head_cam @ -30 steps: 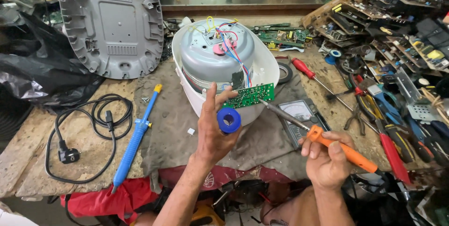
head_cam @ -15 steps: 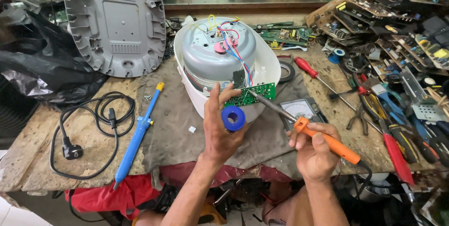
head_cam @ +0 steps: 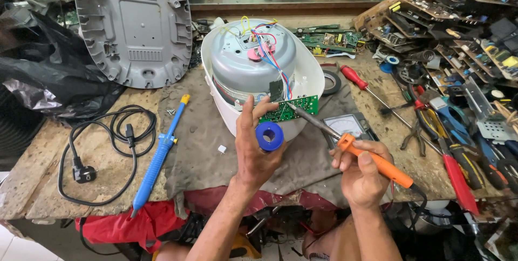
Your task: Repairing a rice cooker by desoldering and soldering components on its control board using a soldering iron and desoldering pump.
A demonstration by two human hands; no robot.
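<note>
Head view, left hand: the left hand [head_cam: 254,150] is raised at about 6 o'clock of the appliance, fingers closed around a blue spool [head_cam: 270,136] and pinching the lower edge of a green circuit board [head_cam: 291,109].
Head view, right hand: the right hand [head_cam: 360,174] sits at 4 o'clock of the appliance, curled tight around the orange handle of a soldering iron [head_cam: 372,159]; its metal tip points toward 10 o'clock and meets the board's right part.
Circuit board: held just in front of the appliance's near wall, tilted, with coloured wires running up from it to the top of the metal body.
Appliance: an opened rice cooker [head_cam: 259,72], white shell with a grey metal inner body, stands upside down on a grey cloth [head_cam: 205,147] at the middle of the bench.
Base cover: a grey plastic bottom cover [head_cam: 135,23] leans upright at 10 o'clock of the cooker.
Meter: an analogue multimeter [head_cam: 348,126] lies flat between the cooker and the right hand, partly under the iron.
Desoldering pump: a blue pump [head_cam: 159,156] lies at 8 o'clock of the cooker, on the cloth's left edge.
Power cord: a black coiled cord [head_cam: 108,137] lies at 9 o'clock, well apart from the hands.
Screwdriver: a red-handled screwdriver [head_cam: 359,80] lies at 3 o'clock of the cooker.
Tape: a black tape roll [head_cam: 331,82] rests just beside the cooker's right rim.
</note>
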